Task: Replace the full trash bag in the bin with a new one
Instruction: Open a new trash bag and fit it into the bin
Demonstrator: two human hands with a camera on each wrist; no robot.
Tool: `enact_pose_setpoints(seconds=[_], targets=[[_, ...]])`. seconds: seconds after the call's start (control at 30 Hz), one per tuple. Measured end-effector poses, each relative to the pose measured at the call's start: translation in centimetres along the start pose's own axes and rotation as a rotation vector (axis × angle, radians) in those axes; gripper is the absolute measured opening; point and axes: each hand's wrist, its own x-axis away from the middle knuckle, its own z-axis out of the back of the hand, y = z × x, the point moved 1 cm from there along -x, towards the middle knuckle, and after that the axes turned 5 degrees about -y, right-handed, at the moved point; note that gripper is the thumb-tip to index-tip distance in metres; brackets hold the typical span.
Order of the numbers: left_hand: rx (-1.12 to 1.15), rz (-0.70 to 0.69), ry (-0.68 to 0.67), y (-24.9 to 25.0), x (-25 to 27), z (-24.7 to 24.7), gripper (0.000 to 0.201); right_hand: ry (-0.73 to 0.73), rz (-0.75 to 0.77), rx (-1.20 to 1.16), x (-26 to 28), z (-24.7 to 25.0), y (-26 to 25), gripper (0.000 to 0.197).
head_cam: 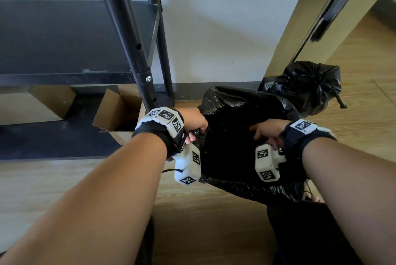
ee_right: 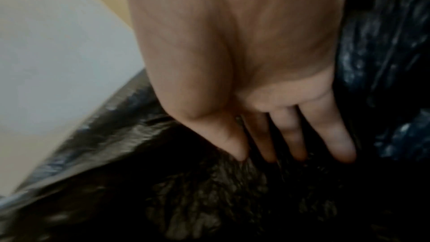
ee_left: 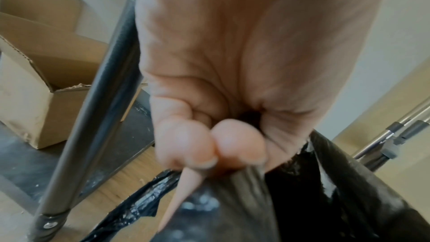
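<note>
- New bag [head_cam: 242,101], on the floor before the person, mouth spread open, probably lining the bin, which I cannot see.
- Left hand [head_cam: 194,124] pinches the bag's rim, holding the mouth open.
- Right hand [head_cam: 266,130], fingers straight, reaches inside, likely pushing the plastic down.
- Full bag [head_cam: 310,84], tied, sits beyond, set aside near the wall.

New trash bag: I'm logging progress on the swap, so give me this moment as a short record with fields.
new bag: black liner, mouth open, draped over the bin
left hand: grips the liner's left rim
right hand: fingers straight, reaching inside the liner
full bag: tied black trash bag on the wood floor behind, by the wall
nearby: open cardboard box to the left
</note>
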Motion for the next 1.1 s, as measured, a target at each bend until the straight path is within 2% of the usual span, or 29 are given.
enact_pose_setpoints(seconds=[0.1, 0.17, 0.23, 0.33, 0.4, 0.47, 0.53, 0.6, 0.73, 0.83, 0.9, 0.93, 1.03, 1.1], targets=[[0.049, 0.000, -0.027, -0.3, -0.1, 0.2, 0.007, 0.144, 0.048, 0.105, -0.4, 0.9, 0.0, 0.046], [0.075, -0.002, -0.031, -0.3, -0.3, 0.1, 0.009, 0.176, 0.080, 0.174, -0.3, 1.3, -0.2, 0.047], [0.074, -0.008, -0.019, 0.0, -0.4, -0.1, 0.007, 0.156, 0.114, 0.176, -0.2, 1.5, -0.7, 0.043], [0.092, -0.014, -0.004, 0.1, -0.6, -0.2, 0.004, 0.036, 0.164, 0.011, 0.7, 1.0, -2.0, 0.039], [0.080, -0.010, 0.012, 0.0, -0.6, -0.3, 0.006, 0.017, 0.264, 0.093, 0.9, 0.8, -3.7, 0.042], [0.061, 0.005, 0.006, -0.1, -0.6, -0.5, 0.006, 0.141, 0.427, 0.226, 1.0, 1.0, -5.4, 0.049], [0.051, 0.027, -0.014, -0.2, -0.6, -0.8, 0.003, 0.218, 0.506, 0.257, 1.1, 1.1, -6.2, 0.051], [0.057, 0.042, -0.039, -0.5, -0.8, -1.0, 0.005, 0.188, 0.476, 0.223, 0.9, 1.4, -5.8, 0.047], [0.097, 0.086, -0.030, -1.4, -1.5, -0.9, 0.003, 0.049, 0.301, 0.142, 1.2, 3.2, -4.2, 0.038], [0.154, 0.137, -0.025, -2.1, -2.3, -0.6, 0.010, 0.112, 0.246, 0.157, 1.4, 6.4, -3.2, 0.029], [0.200, 0.171, -0.015, -2.2, -2.8, -0.5, 0.005, 0.151, 0.220, 0.192, 1.7, 8.5, -2.2, 0.024], [0.219, 0.177, -0.003, -2.3, -2.9, -0.4, 0.004, 0.170, 0.209, 0.205, 1.8, 9.4, -1.7, 0.023], [0.235, 0.165, 0.023, -1.9, -4.0, -0.4, 0.018, 0.224, 0.164, 0.207, 1.8, 11.5, 0.3, 0.024], [0.239, 0.160, 0.027, -1.6, -4.6, -0.5, 0.017, 0.239, 0.143, 0.200, 1.3, 12.3, 1.6, 0.026]])
